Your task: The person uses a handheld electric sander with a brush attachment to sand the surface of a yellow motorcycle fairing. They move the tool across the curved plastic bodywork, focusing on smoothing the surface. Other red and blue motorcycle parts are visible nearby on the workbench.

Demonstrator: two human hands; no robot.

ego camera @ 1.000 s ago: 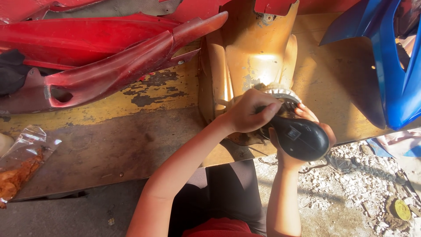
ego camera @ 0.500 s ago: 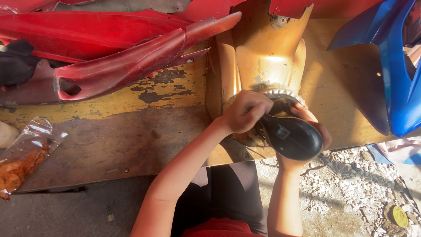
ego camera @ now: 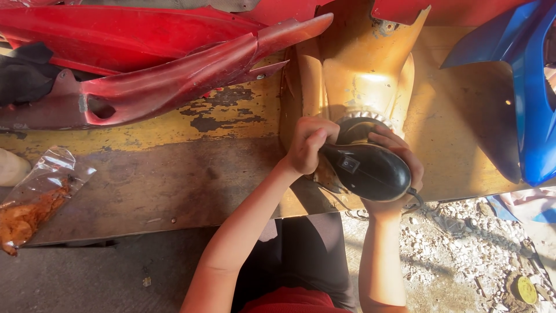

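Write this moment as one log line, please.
left hand: on black sander front | right hand: gripping its body | sander: on yellow panel | red panels: left

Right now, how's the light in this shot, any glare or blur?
Head view: warm, hard sunlight from the right; a bright glare patch on the yellow panel, a sheen on the black power tool, deep shadow under the blue panel; everything is reasonably sharp.

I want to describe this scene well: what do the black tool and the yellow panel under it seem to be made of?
Black tool: probably smooth, semi-gloss plastic, judging by its soft highlights. Yellow panel: likely moulded plastic with a dull finish, curved and thin-edged; metal cannot be excluded.
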